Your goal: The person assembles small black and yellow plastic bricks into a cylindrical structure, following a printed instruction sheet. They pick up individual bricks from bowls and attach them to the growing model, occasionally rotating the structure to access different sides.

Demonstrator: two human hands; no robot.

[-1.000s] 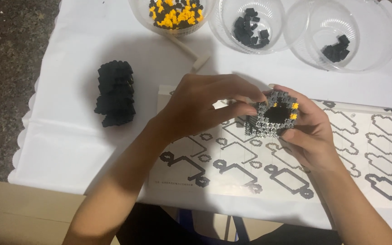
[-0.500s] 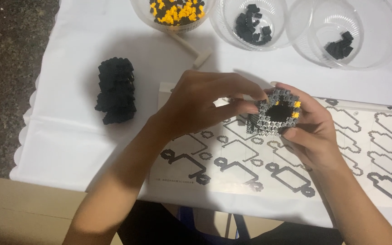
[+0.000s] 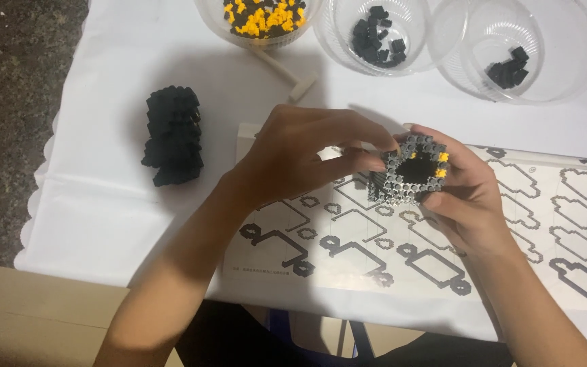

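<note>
Both hands gripped one grey hollow brick model (image 3: pixel 412 170) over the instruction sheet (image 3: pixel 545 224): my right hand (image 3: pixel 467 197) cupped it closed, my left hand (image 3: pixel 307 160) pinched its nine-o'clock edge. A black brick block (image 3: pixel 173 134) sat well apart at nine o'clock.

Printed instruction sheet (image 3: pixel 511 224): white rectangle with grey-and-black outline diagrams, lying flat on the white tablecloth (image 3: pixel 103 204), below the clear bowls (image 3: pixel 531 41).
</note>
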